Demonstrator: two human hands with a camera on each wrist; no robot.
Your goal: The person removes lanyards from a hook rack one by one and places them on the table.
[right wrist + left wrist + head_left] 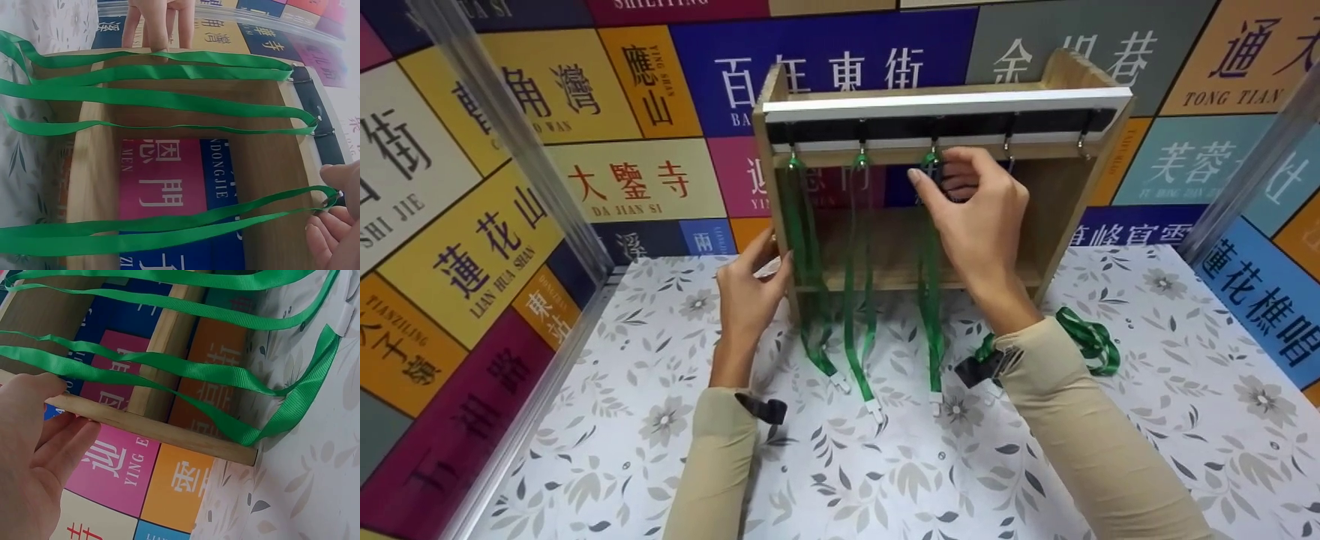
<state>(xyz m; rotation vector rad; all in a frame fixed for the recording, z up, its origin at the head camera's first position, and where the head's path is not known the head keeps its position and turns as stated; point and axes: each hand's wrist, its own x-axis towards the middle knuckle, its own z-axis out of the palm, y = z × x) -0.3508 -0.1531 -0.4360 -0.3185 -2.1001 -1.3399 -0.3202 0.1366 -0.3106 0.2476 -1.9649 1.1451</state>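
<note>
A wooden rack (pixel 1054 217) stands upright with a row of metal hooks along its black-and-white top bar (pixel 840 129). Three green lanyards hang from it: a left one (pixel 804 247), a middle one (pixel 851 255) and a right one (pixel 930 292), their white clips low over the table. My left hand (pixel 750 296) grips the rack's left side panel (pixel 169 433), thumb on one face and fingers on the other. Up at the third hook, my right hand (pixel 979 202) has thumb and fingers parted around the right lanyard's top loop (pixel 329 194), which sits on the hook.
Another green lanyard (pixel 1091 341) lies coiled on the flower-patterned tabletop (pixel 660 472), right of the rack. More green ribbon (pixel 984 346) shows beside the right cuff. Colourful panels with lettering (pixel 630 180) stand behind and at both sides.
</note>
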